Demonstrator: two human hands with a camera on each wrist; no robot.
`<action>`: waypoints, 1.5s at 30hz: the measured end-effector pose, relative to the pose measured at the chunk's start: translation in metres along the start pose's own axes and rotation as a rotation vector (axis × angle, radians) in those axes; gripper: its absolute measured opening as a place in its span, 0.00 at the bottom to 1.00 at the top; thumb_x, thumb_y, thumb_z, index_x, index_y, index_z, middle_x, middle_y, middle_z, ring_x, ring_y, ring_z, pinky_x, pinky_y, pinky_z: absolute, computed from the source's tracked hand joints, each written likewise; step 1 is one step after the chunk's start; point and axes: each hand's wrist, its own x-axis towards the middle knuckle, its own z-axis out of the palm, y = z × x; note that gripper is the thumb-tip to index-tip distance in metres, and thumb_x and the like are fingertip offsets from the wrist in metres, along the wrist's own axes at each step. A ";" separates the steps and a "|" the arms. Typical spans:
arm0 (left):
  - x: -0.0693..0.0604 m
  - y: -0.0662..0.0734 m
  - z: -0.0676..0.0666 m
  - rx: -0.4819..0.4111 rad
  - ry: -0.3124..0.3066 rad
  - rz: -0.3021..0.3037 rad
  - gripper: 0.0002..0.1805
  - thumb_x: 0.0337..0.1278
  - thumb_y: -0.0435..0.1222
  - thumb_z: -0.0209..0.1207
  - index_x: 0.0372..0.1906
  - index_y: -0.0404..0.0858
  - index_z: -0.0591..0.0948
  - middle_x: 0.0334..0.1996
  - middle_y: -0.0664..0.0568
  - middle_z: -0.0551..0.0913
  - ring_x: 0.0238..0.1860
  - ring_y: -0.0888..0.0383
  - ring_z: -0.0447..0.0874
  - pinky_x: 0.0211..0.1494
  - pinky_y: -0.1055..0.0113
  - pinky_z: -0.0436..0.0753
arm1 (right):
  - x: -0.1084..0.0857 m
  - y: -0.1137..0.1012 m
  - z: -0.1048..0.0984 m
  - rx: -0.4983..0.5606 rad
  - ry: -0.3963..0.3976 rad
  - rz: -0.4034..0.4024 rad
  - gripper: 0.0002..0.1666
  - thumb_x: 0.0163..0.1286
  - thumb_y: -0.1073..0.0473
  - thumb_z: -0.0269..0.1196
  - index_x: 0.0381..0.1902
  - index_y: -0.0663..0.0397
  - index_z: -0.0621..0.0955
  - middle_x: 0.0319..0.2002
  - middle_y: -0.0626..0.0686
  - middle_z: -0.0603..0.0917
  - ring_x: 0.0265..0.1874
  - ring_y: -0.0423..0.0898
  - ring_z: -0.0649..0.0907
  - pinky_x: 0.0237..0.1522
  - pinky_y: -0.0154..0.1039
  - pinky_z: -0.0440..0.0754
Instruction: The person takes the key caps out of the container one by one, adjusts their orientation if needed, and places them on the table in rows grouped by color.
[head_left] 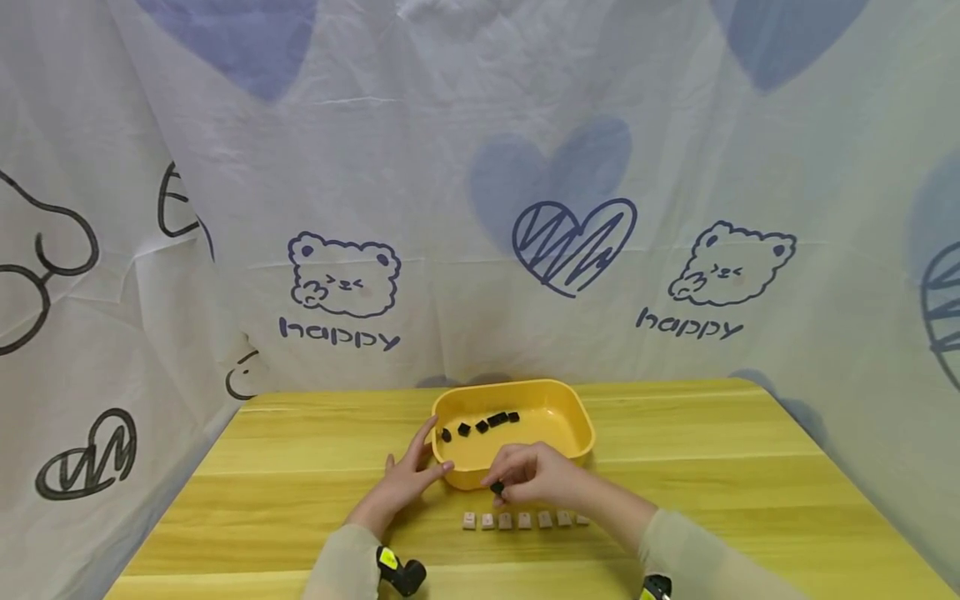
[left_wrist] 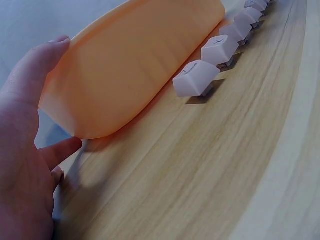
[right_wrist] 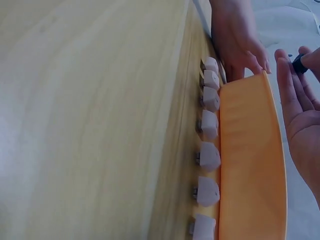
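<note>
My right hand [head_left: 536,475] pinches a small black keycap [head_left: 497,487] between thumb and fingertips, above the front rim of a yellow plastic tub [head_left: 581,417]. In the right wrist view the black keycap [right_wrist: 299,64] is partly covered by the fingers. Around the tub's left end, my left hand [head_left: 408,479] holds the wall, with the thumb at the front corner and a finger along the side. Several black keycaps [head_left: 464,429] lie inside the tub, toward its left and back. In front of the tub runs a row of white keycaps [head_left: 524,521], some with printed characters.
The tub and keycaps are on a yellow wood-grain table [head_left: 712,467]. A pale cloth [head_left: 450,308] with printed hearts and bears hangs behind and at the sides. In the left wrist view, the nearest white keycap [left_wrist: 194,80] sits close to the tub wall.
</note>
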 end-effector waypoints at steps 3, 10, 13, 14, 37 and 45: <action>0.000 0.000 0.000 0.008 0.001 0.001 0.44 0.62 0.48 0.62 0.78 0.55 0.51 0.70 0.35 0.64 0.73 0.31 0.39 0.69 0.38 0.22 | -0.002 0.000 0.004 0.006 0.009 0.010 0.15 0.60 0.78 0.58 0.45 0.78 0.81 0.42 0.65 0.79 0.36 0.48 0.86 0.44 0.52 0.85; 0.002 -0.002 0.002 0.008 0.009 0.017 0.45 0.62 0.49 0.62 0.78 0.56 0.51 0.69 0.35 0.65 0.72 0.30 0.45 0.69 0.38 0.22 | -0.010 0.007 0.009 -0.189 0.023 -0.023 0.12 0.56 0.75 0.61 0.40 0.71 0.83 0.40 0.55 0.82 0.36 0.45 0.80 0.41 0.36 0.83; 0.003 -0.002 0.002 0.009 0.010 0.025 0.45 0.61 0.50 0.63 0.78 0.55 0.51 0.69 0.35 0.66 0.71 0.31 0.50 0.69 0.39 0.22 | -0.015 0.010 0.011 -0.203 0.030 0.003 0.13 0.55 0.76 0.61 0.41 0.71 0.83 0.40 0.54 0.83 0.36 0.44 0.80 0.41 0.35 0.83; 0.003 -0.002 0.002 0.010 0.009 0.027 0.46 0.61 0.50 0.63 0.78 0.55 0.51 0.69 0.35 0.66 0.71 0.31 0.51 0.69 0.39 0.21 | -0.017 0.011 0.012 -0.208 0.032 0.008 0.13 0.55 0.76 0.62 0.41 0.71 0.83 0.40 0.54 0.83 0.36 0.44 0.81 0.41 0.35 0.83; -0.002 0.000 0.001 0.024 0.010 0.055 0.45 0.62 0.48 0.62 0.78 0.51 0.51 0.67 0.33 0.67 0.69 0.30 0.56 0.69 0.37 0.22 | -0.021 0.034 0.070 -0.186 0.353 0.187 0.12 0.51 0.75 0.68 0.35 0.65 0.86 0.33 0.50 0.85 0.31 0.42 0.84 0.35 0.29 0.83; 0.000 -0.003 0.002 0.032 0.017 0.033 0.45 0.61 0.51 0.62 0.78 0.54 0.51 0.68 0.35 0.66 0.70 0.33 0.55 0.70 0.39 0.22 | -0.024 0.035 0.090 -0.189 0.469 0.275 0.09 0.52 0.73 0.71 0.33 0.60 0.87 0.29 0.49 0.85 0.28 0.43 0.84 0.30 0.31 0.83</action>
